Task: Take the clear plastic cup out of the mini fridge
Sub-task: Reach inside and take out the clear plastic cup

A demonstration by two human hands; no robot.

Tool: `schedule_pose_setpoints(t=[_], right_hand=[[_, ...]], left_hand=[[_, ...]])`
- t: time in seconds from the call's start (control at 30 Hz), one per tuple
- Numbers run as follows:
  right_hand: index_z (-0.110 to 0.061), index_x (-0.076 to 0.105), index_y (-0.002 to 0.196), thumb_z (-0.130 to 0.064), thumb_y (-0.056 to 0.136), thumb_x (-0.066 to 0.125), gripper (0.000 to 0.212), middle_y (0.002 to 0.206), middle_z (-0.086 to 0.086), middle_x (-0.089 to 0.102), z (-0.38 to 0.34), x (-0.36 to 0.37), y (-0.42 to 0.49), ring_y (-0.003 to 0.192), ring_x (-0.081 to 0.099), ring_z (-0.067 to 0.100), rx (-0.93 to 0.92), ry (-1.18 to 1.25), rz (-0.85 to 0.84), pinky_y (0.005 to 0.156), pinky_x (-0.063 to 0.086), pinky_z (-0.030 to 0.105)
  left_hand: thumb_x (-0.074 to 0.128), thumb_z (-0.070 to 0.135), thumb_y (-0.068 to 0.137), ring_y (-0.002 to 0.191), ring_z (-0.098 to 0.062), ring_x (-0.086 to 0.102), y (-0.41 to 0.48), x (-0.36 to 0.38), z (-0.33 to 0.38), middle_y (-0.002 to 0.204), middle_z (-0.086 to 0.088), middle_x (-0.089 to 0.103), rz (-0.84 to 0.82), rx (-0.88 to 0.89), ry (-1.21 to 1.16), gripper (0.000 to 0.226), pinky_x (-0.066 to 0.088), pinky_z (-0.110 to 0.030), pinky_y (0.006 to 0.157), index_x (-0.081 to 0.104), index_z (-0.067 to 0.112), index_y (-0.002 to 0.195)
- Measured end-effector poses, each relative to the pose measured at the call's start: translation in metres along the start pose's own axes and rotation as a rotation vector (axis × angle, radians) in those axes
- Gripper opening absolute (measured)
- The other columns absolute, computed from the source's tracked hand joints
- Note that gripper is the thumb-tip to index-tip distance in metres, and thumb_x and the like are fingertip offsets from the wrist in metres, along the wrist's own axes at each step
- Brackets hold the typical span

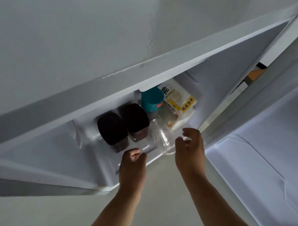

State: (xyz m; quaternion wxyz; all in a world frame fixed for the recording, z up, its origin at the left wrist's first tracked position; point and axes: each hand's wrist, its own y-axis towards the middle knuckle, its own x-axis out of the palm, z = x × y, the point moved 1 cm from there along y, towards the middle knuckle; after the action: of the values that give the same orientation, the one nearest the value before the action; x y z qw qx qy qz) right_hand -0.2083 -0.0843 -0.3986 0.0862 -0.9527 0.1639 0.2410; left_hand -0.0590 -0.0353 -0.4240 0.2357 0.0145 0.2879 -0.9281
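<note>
The clear plastic cup (162, 136) lies on its side on the floor of the open mini fridge (62, 155), its mouth toward the front edge. My right hand (189, 150) hovers just right of the cup with fingers spread and curved, holding nothing. My left hand (132, 165) is at the fridge's front edge, left of the cup, fingers loosely curled, with nothing visibly in it. Neither hand clearly touches the cup.
Two dark-lidded jars (123, 125) stand left of the cup. A teal container (151, 100) and a bagged bread pack (177, 103) with a yellow label sit behind it. The open fridge door (265, 157) is at the right. The white fridge top (85, 37) fills the upper view.
</note>
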Motion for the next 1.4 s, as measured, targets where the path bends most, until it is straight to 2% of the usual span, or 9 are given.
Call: schedule_pose_setpoints(t=[0.1, 0.3, 0.4, 0.5, 0.63, 0.83, 1.13, 1.27, 1.4], right_hand=[[-0.028, 0.052, 0.136, -0.031, 0.097, 0.062, 0.041, 0.134, 0.004, 0.063, 0.013, -0.007, 0.015, 0.110, 0.064, 0.024, 0.268, -0.023, -0.071, 0.095, 0.057, 0.051], [-0.016, 0.057, 0.141, -0.030, 0.098, 0.064, 0.046, 0.092, 0.003, 0.067, 0.016, -0.002, 0.017, 0.085, 0.069, 0.025, 0.585, 0.220, -0.172, 0.083, 0.064, 0.048], [-0.017, 0.070, 0.112, -0.029, 0.095, 0.062, 0.023, 0.083, 0.012, 0.065, 0.020, -0.001, 0.014, 0.080, 0.068, 0.026, 0.661, 0.237, -0.158, 0.100, 0.056, 0.055], [-0.016, 0.068, 0.093, -0.023, 0.097, 0.064, 0.009, 0.088, 0.009, 0.063, 0.015, 0.001, 0.011, 0.089, 0.065, 0.020, 0.749, 0.450, -0.158, 0.095, 0.057, 0.042], [-0.001, 0.064, 0.103, -0.017, 0.097, 0.063, 0.018, 0.125, 0.033, 0.059, 0.004, 0.004, 0.016, 0.124, 0.062, 0.036, 0.760, 0.480, -0.183, 0.107, 0.053, 0.047], [-0.014, 0.064, 0.094, -0.019, 0.098, 0.066, 0.007, 0.113, 0.010, 0.066, 0.004, 0.007, 0.021, 0.106, 0.067, 0.021, 0.767, 0.526, -0.259, 0.080, 0.058, 0.025], [-0.011, 0.068, 0.100, -0.016, 0.099, 0.065, 0.006, 0.114, 0.012, 0.070, -0.001, 0.012, 0.035, 0.113, 0.069, 0.027, 0.731, 0.578, -0.307, 0.092, 0.060, 0.032], [-0.007, 0.066, 0.122, -0.020, 0.100, 0.065, 0.026, 0.128, 0.016, 0.067, -0.002, 0.014, 0.040, 0.119, 0.066, 0.028, 0.712, 0.601, -0.321, 0.108, 0.053, 0.040], [-0.016, 0.060, 0.124, -0.036, 0.101, 0.065, 0.031, 0.131, 0.011, 0.065, -0.003, 0.013, 0.046, 0.123, 0.064, 0.028, 0.660, 0.543, -0.396, 0.112, 0.050, 0.044]], left_hand=[[0.066, 0.053, 0.073, 0.114, -0.028, 0.070, 0.004, 0.014, 0.014, 0.125, 0.000, 0.071, -0.095, 0.024, -0.028, 0.051, 0.054, -0.053, 0.103, 0.062, 0.028, 0.118], [0.065, 0.056, 0.076, 0.124, -0.026, 0.065, 0.010, 0.026, 0.027, 0.144, -0.002, 0.062, -0.149, 0.039, 0.016, 0.076, 0.049, -0.052, 0.109, 0.054, 0.022, 0.143], [0.066, 0.048, 0.088, 0.130, -0.026, 0.061, 0.012, 0.027, 0.025, 0.144, -0.005, 0.063, -0.158, 0.081, 0.048, 0.066, 0.047, -0.052, 0.112, 0.052, 0.024, 0.148], [0.065, 0.045, 0.092, 0.134, -0.023, 0.059, 0.013, 0.026, 0.024, 0.148, -0.004, 0.061, -0.165, 0.105, 0.108, 0.062, 0.046, -0.050, 0.113, 0.050, 0.027, 0.149], [0.063, 0.051, 0.089, 0.135, -0.023, 0.058, 0.011, 0.030, 0.029, 0.153, -0.001, 0.055, -0.192, 0.101, 0.116, 0.066, 0.047, -0.051, 0.113, 0.049, 0.030, 0.150], [0.063, 0.056, 0.086, 0.131, -0.024, 0.062, 0.012, 0.035, 0.030, 0.151, 0.002, 0.058, -0.184, 0.091, 0.115, 0.067, 0.050, -0.051, 0.110, 0.052, 0.032, 0.147], [0.060, 0.059, 0.085, 0.129, -0.022, 0.063, 0.016, 0.040, 0.030, 0.149, 0.002, 0.060, -0.221, 0.104, 0.140, 0.068, 0.050, -0.050, 0.110, 0.052, 0.033, 0.148], [0.061, 0.056, 0.088, 0.129, -0.022, 0.063, 0.017, 0.040, 0.029, 0.149, 0.003, 0.060, -0.210, 0.114, 0.118, 0.064, 0.051, -0.050, 0.109, 0.053, 0.033, 0.147], [0.062, 0.057, 0.088, 0.111, -0.012, 0.071, 0.018, 0.039, 0.026, 0.138, 0.004, 0.067, -0.183, 0.067, 0.033, 0.063, 0.055, -0.045, 0.103, 0.055, 0.031, 0.145]])
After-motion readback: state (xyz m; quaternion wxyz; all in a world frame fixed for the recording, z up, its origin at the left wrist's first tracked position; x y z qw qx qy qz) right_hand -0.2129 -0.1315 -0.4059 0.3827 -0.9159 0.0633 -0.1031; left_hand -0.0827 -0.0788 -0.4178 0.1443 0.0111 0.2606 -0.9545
